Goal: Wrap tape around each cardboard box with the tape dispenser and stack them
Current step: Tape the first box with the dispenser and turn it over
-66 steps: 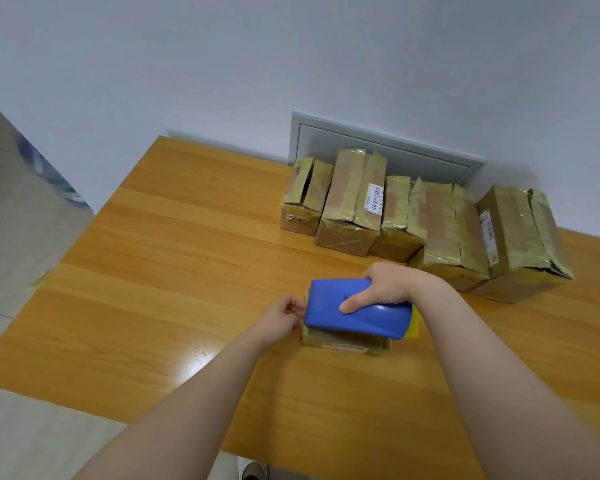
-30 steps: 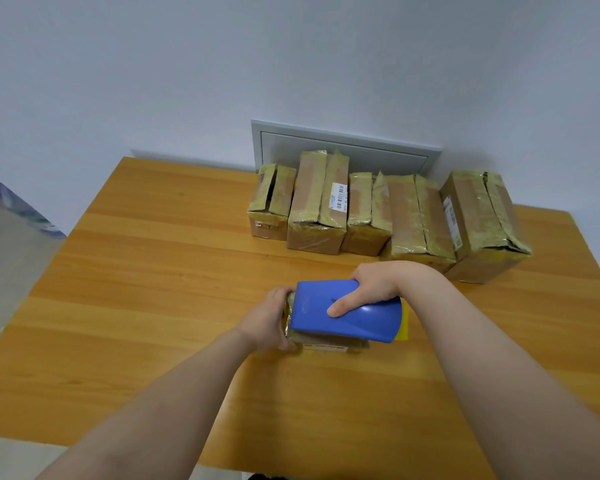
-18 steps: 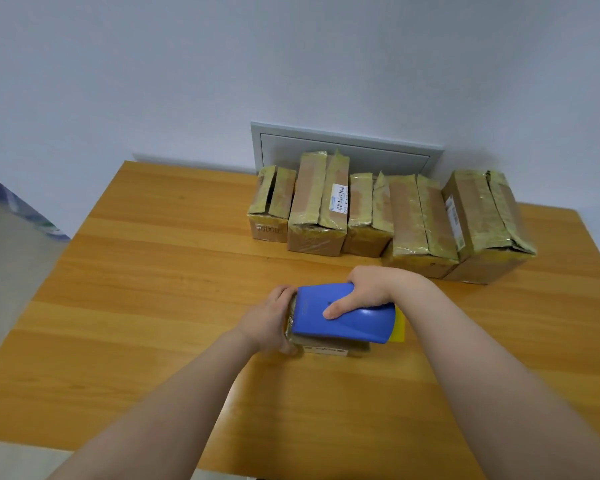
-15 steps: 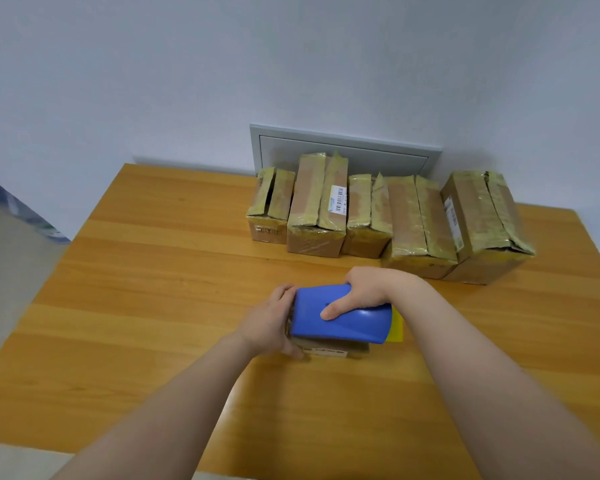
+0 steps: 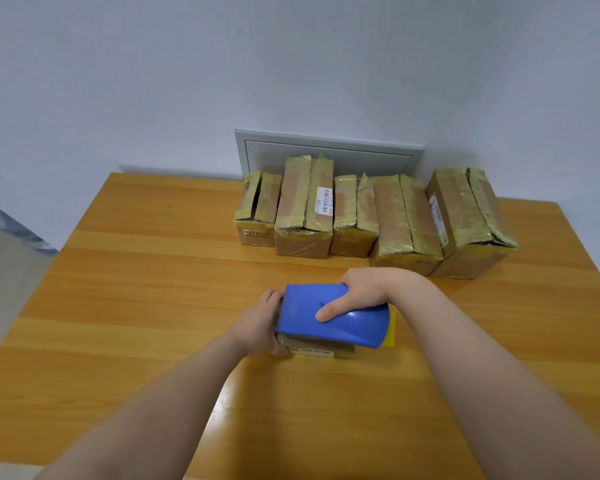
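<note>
Head view: both forearms are reaching forward from the bottom edge over the wooden table (image 5: 136, 278). The right hand (image 5: 362, 293) is lying palm down over the far right part of the blue tape dispenser (image 5: 329, 317). Its thumb is pressing on the near side of the blue shell and its fingers are wrapping over the far edge, so it is gripping the tool firmly. The dispenser is sitting lengthwise on top of a small cardboard box (image 5: 321, 350), covering nearly all of it. Only the box's near face, with a pale label, is showing below the blue body. A yellow strip (image 5: 391, 329) is sticking out at the dispenser's right end. The left hand (image 5: 260, 325) is coming in from the left with the wrist straight. Its fingers are curling round the box's left end, and its thumb is lying at the near lower corner, holding the box down on the table. The box is lying near the table's middle, well apart from a row of taped boxes (image 5: 392, 216) that is standing side by side along the far edge. A grey wall panel (image 5: 326, 150) is showing behind that row.
</note>
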